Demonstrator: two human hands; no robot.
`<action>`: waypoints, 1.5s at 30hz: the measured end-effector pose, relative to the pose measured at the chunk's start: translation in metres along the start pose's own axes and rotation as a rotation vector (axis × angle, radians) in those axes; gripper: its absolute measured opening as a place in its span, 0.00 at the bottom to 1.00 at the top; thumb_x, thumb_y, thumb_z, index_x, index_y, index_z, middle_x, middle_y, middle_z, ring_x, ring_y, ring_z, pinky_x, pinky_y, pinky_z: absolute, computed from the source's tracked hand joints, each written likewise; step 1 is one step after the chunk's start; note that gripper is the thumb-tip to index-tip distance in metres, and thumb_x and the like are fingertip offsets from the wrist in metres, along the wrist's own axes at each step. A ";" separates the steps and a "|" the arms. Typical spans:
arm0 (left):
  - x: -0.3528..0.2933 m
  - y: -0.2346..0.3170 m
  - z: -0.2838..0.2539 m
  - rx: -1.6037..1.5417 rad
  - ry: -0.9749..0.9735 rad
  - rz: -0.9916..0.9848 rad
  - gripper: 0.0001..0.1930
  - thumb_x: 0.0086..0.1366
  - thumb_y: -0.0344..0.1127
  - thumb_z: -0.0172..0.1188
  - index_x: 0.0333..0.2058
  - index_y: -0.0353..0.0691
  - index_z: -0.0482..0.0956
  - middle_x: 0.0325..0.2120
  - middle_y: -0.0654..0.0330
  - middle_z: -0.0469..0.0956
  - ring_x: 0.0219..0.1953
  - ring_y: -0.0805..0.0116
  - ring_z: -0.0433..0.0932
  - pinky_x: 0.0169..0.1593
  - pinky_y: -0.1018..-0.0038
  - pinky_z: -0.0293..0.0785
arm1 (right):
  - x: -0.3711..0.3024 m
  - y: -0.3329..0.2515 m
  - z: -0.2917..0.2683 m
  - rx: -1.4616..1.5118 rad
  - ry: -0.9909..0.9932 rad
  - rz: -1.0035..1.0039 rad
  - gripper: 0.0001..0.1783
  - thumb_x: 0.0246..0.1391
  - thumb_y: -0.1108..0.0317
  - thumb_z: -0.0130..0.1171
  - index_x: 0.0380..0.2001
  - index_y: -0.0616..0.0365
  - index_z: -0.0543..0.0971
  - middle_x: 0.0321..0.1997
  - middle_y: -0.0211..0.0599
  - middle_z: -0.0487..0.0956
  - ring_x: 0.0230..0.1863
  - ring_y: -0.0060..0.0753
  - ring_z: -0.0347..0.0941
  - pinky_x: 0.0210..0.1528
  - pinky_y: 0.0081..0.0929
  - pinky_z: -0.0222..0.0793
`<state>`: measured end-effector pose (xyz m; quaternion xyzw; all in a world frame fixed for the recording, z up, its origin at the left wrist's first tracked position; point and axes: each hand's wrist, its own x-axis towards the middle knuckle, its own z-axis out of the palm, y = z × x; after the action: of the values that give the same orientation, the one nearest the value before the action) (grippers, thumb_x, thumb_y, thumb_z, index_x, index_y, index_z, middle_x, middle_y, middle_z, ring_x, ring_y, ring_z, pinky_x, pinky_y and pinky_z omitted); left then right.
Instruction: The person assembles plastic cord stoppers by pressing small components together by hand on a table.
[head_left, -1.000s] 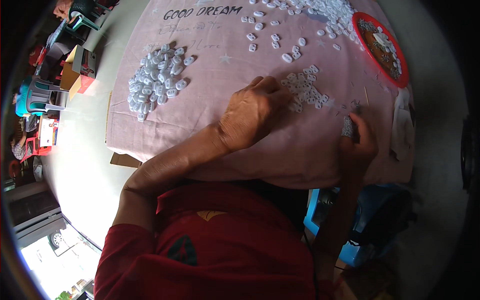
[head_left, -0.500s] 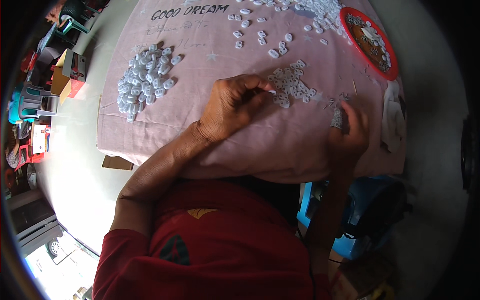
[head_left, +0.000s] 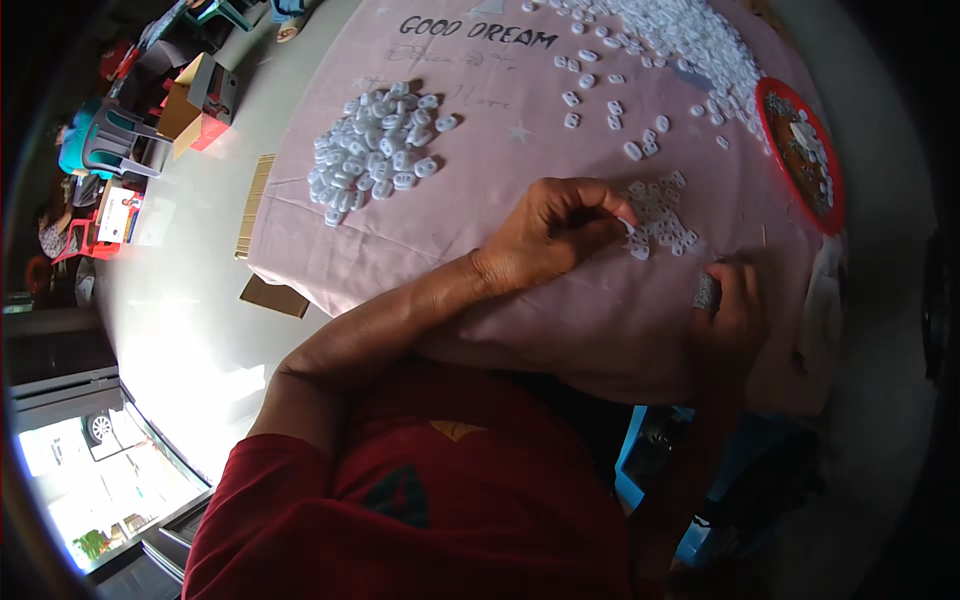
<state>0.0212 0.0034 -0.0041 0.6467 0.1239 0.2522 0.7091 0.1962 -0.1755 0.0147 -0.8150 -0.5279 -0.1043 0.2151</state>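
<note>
My left hand point(head_left: 560, 235) is closed in a pinch, with a small white plastic piece point(head_left: 628, 226) at its fingertips. Right beside those fingertips lies a loose cluster of small flat white plastic pieces with holes point(head_left: 658, 205). My right hand point(head_left: 733, 315) rests on the cloth nearer to me, its fingers curled in. Whatever is between these fingertips is too small and dark to make out. A silvery, speckled mass point(head_left: 707, 292) shows against one of its fingers; I cannot tell whether it is a wrap or small metal parts.
A pink cloth point(head_left: 500, 180) covers the table. White oval pieces form a heap point(head_left: 375, 150) at the left and a larger spread point(head_left: 690, 45) at the far right. A red-rimmed tray point(head_left: 838, 200) with metal bits, a thin stick point(head_left: 764, 236) and a white cloth point(head_left: 822, 300) lie rightward.
The whole view has shifted, so the table appears farther right and lower. My right hand has drawn a little toward my left, over the loose metal bits. My left hand keeps its pinch.
</note>
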 end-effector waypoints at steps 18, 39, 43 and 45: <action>-0.007 0.017 -0.006 -0.428 -0.116 -0.398 0.07 0.61 0.31 0.62 0.39 0.42 0.80 0.29 0.71 0.77 0.26 0.86 0.68 0.28 0.88 0.60 | -0.011 -0.073 0.015 0.816 0.024 0.168 0.06 0.50 0.76 0.55 0.34 0.59 0.76 0.27 0.21 0.72 0.22 0.09 0.54 0.23 0.11 0.49; -0.018 0.023 0.003 -0.412 -0.040 -0.472 0.08 0.61 0.30 0.63 0.39 0.38 0.79 0.29 0.62 0.81 0.26 0.80 0.77 0.26 0.87 0.67 | -0.010 -0.074 0.005 0.682 -0.052 0.100 0.09 0.53 0.75 0.52 0.38 0.62 0.75 0.32 0.33 0.75 0.35 0.22 0.70 0.39 0.20 0.67; -0.020 0.023 0.002 -0.350 -0.052 -0.434 0.08 0.62 0.30 0.61 0.40 0.38 0.79 0.30 0.61 0.82 0.27 0.80 0.78 0.26 0.87 0.67 | -0.009 -0.075 0.005 0.691 0.015 0.037 0.07 0.51 0.76 0.53 0.36 0.61 0.75 0.29 0.32 0.74 0.26 0.20 0.64 0.28 0.19 0.61; -0.020 0.022 0.002 -0.342 -0.055 -0.414 0.08 0.62 0.30 0.61 0.40 0.38 0.79 0.30 0.61 0.82 0.27 0.80 0.78 0.26 0.87 0.67 | -0.009 -0.077 0.000 0.671 -0.068 0.103 0.08 0.53 0.75 0.53 0.38 0.62 0.75 0.31 0.32 0.75 0.33 0.21 0.70 0.36 0.20 0.67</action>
<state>0.0009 -0.0080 0.0149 0.4851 0.1900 0.1013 0.8475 0.1228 -0.1556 0.0293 -0.7272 -0.4980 0.1136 0.4586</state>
